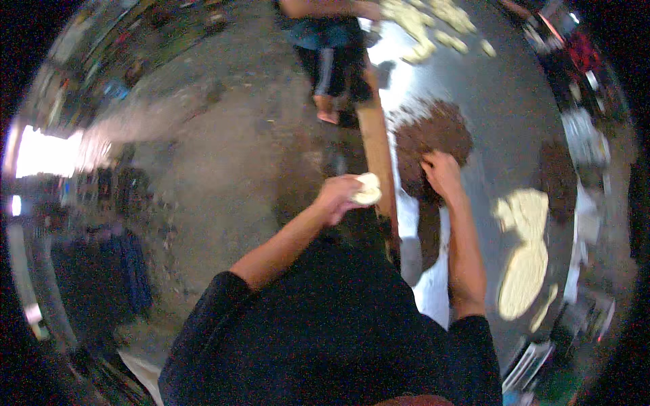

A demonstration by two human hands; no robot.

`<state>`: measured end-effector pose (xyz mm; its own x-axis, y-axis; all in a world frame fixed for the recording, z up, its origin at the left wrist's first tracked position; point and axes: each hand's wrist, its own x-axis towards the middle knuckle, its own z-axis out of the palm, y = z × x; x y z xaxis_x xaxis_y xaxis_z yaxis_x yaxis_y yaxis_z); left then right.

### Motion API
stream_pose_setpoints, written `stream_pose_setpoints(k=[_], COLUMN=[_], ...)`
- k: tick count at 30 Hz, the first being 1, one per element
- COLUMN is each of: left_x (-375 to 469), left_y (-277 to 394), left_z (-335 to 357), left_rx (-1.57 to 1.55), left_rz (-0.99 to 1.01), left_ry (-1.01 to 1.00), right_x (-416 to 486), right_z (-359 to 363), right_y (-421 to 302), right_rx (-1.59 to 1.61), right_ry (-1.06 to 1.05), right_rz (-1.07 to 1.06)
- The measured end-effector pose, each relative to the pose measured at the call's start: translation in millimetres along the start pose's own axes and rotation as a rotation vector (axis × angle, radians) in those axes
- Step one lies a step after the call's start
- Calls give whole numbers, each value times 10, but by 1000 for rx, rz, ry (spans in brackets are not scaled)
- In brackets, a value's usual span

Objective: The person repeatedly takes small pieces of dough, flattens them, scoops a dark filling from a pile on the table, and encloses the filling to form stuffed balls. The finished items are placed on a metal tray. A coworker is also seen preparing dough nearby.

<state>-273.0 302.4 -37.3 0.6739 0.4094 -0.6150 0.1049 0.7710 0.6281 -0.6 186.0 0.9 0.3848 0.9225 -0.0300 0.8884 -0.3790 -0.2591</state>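
My left hand [339, 197] holds a flattened piece of pale dough [367, 189] in front of my body, just off the table's wooden edge [378, 157]. On the metal tabletop lies a heap of dark brown crumbly filling [442, 129]. My right hand [443, 171] reaches into the near side of this heap with its fingers bent down. Whether those fingers have hold of any filling is hidden by blur.
Rolled-out pale dough [525, 259] lies on the tabletop to my right, with a thin strip [544, 308] beside it. At the far end are more dough pieces [414, 25] and another person's arm [325, 9]. Blurred goods line the table's right side.
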Motion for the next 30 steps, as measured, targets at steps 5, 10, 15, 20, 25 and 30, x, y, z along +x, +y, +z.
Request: stream_pose_setpoints(k=[5, 10, 15, 20, 25, 30], left_x=[64, -38, -312, -524, -516, -622], left_y=[34, 268, 431, 249, 129, 153], left_z=[387, 1297, 1857, 2077, 2281, 2473], left_rx=[126, 52, 46, 342, 764, 114], left_rz=[54, 242, 255, 263, 834, 299], left_ry=[35, -43, -215, -367, -567, -350], right_x=[-300, -806, -1332, -1732, -1860, -1921], right_z=[-599, -795, -973, -1303, -1072, -1148], right_y=[-169, -592, -720, -375, -673, -897], right_rx=[-110, 891, -141, 411, 706, 267], right_ry=[-19, 488, 556, 543, 820, 1055], right_rz=[38, 240, -2, 264, 446, 33])
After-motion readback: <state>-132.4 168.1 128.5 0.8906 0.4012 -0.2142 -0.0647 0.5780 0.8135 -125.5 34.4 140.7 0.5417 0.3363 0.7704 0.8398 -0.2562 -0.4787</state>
